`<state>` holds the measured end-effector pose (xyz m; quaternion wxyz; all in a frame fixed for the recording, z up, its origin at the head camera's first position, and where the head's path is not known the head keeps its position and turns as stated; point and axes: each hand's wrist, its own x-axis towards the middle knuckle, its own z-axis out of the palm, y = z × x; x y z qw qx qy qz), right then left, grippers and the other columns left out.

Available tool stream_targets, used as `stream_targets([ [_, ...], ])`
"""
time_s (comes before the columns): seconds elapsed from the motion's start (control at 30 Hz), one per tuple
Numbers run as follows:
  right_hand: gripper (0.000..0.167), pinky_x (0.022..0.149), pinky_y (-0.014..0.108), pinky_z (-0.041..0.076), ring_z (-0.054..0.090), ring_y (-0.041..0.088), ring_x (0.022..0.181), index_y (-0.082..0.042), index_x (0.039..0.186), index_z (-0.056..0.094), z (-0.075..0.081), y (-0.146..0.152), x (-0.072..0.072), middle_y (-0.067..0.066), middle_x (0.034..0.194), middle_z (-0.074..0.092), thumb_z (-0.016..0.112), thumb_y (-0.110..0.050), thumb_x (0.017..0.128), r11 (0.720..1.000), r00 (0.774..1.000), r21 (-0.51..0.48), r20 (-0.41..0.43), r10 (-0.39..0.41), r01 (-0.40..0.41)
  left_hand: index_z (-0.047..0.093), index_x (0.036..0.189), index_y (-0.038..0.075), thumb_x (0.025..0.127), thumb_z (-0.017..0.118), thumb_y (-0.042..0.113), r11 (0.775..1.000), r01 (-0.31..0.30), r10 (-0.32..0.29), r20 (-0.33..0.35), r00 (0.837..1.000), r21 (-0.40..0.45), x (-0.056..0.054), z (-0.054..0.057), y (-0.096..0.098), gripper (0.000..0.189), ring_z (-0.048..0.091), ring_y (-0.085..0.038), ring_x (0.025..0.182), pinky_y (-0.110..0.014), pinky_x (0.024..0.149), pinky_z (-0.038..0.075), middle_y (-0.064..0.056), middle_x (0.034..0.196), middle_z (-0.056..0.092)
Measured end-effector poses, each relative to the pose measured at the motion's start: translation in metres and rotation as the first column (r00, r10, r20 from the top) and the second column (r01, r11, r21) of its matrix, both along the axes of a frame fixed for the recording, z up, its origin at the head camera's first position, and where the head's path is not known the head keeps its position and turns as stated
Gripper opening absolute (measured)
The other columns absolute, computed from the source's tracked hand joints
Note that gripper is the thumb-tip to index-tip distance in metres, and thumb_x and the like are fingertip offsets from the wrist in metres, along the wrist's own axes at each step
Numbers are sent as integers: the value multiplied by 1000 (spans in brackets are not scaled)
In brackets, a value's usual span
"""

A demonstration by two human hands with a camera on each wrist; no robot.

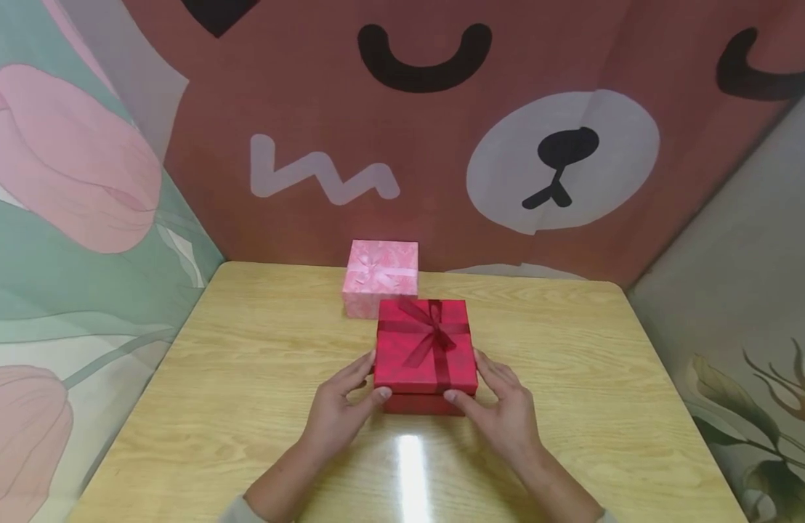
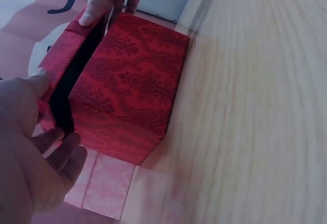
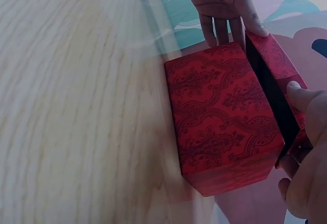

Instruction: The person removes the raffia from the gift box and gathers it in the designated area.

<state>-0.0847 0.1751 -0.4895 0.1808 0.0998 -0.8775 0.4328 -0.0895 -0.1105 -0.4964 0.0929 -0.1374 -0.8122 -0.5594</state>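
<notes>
A red gift box (image 2: 135, 73) with a dark damask pattern stands on the table in front of me. Its lid (image 1: 402, 363), crossed by a dark red ribbon and bow (image 1: 434, 330), sits raised, and both wrist views show a black gap between lid and box. My left hand (image 1: 337, 415) grips the lid's left side, thumb on the front edge and fingers along the side. On the opposite side my right hand (image 1: 510, 418) pinches the lid the same way, its thumb near the front right corner. The box's inside is hidden in shadow.
Behind the red box, slightly left, stands a pink gift box (image 1: 383, 269) with a pale ribbon and bow. The light wooden table (image 1: 245, 378) ends at a bear-print backdrop (image 1: 429, 138), with flower-print panels on both sides.
</notes>
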Motion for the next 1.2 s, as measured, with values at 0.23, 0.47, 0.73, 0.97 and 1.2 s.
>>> stream_targets([
  [0.23, 80, 98, 9, 47, 61, 18, 123, -16, 147, 60, 9, -8, -5, 0, 136, 68, 94, -35, 76, 1000, 999, -3, -46, 7, -7, 58, 148, 22, 90, 83, 31, 999, -36, 36, -18, 999, 19, 0, 4, -7, 64, 58, -22, 133, -40, 98, 58, -3, 149, 58],
  [0.47, 80, 98, 12, 49, 59, 19, 124, -16, 147, 60, 15, -22, -11, 1, 137, 67, 95, -31, 76, 998, 997, -46, -67, 49, -52, 59, 147, 18, 89, 84, 24, 996, -79, 80, -46, 996, 30, 0, 9, -16, 64, 58, -24, 133, -44, 98, 58, -2, 149, 58],
  [0.73, 77, 98, 14, 50, 60, 17, 122, -17, 144, 63, 20, -34, -19, -2, 136, 68, 96, -28, 75, 995, 987, -50, -139, 81, -88, 59, 148, 21, 88, 85, 19, 994, -101, 103, -41, 994, 49, 0, 17, -29, 65, 57, -19, 131, -40, 98, 58, -1, 147, 57],
  [0.97, 78, 91, 29, 59, 58, 16, 123, -18, 146, 61, 26, -49, -23, -4, 137, 67, 95, -27, 77, 986, 980, -97, -160, 119, -136, 60, 147, 19, 86, 84, 3, 985, -109, 118, -61, 991, 132, -2, 15, -39, 68, 60, -14, 123, -25, 96, 57, 0, 143, 57],
  [1.2, 78, 88, 33, 61, 57, 16, 123, -17, 147, 61, 30, -62, -25, -6, 137, 67, 94, -29, 77, 980, 978, -119, -153, 140, -159, 58, 148, 11, 85, 80, -8, 981, -110, 127, -106, 986, 160, -3, 21, -50, 70, 55, -11, 128, -18, 96, 54, -7, 149, 55],
])
